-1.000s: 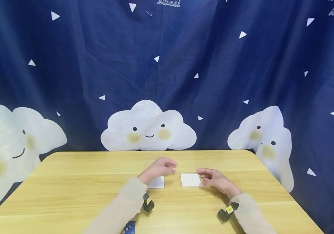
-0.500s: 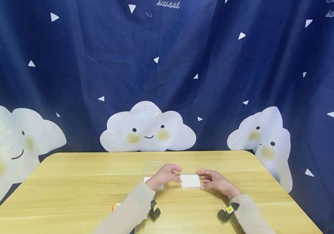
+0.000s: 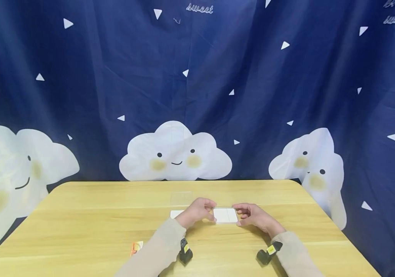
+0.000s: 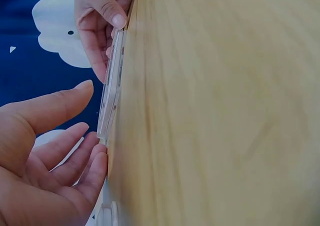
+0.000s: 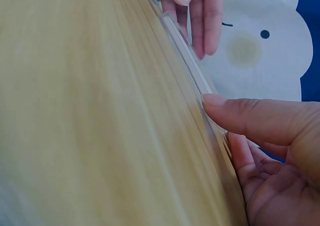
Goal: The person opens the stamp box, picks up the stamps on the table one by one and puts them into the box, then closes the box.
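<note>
Fingers (image 4: 75,158) of the left hand (image 3: 196,211) are parted, with the thumb held away from them, at the left end of a flat white case (image 3: 225,216) in the lower centre of the head view; I cannot tell whether they touch it. The right hand (image 3: 258,219) pinches its right end; a second white piece (image 3: 176,213) shows just left, partly hidden.

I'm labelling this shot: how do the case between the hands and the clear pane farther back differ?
The case looks white, with a line across it; the pane is see-through. The case sits between the left hand and right hand; the pane lies farther back, untouched. Both look rectangular.
</note>
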Demonstrator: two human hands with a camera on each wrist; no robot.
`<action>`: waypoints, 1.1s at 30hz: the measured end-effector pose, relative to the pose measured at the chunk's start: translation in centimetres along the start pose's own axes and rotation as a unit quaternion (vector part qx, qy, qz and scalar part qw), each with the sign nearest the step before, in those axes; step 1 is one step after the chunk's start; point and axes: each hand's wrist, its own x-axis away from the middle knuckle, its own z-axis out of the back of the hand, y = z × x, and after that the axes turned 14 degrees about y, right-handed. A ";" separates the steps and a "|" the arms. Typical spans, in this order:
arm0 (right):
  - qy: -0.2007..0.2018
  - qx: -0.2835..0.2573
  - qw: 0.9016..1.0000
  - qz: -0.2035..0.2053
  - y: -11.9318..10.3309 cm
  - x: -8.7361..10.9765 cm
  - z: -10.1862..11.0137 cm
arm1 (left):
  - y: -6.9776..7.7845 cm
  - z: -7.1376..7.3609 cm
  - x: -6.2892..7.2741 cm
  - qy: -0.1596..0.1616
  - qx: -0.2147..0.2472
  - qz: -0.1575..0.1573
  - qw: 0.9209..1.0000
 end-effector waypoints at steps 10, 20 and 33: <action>0.005 0.007 1.000 0.001 0.1 0.2 -0.3 | -0.3 -0.4 0.3 0.007 -0.034 -0.010 0.999; 0.006 0.010 1.000 0.009 0.1 0.1 -0.2 | -0.3 -0.7 0.1 0.003 -0.063 -0.027 0.998; 0.007 0.018 1.000 0.008 -0.2 0.1 -0.3 | 0.1 -0.9 0.2 0.011 -0.068 -0.039 0.997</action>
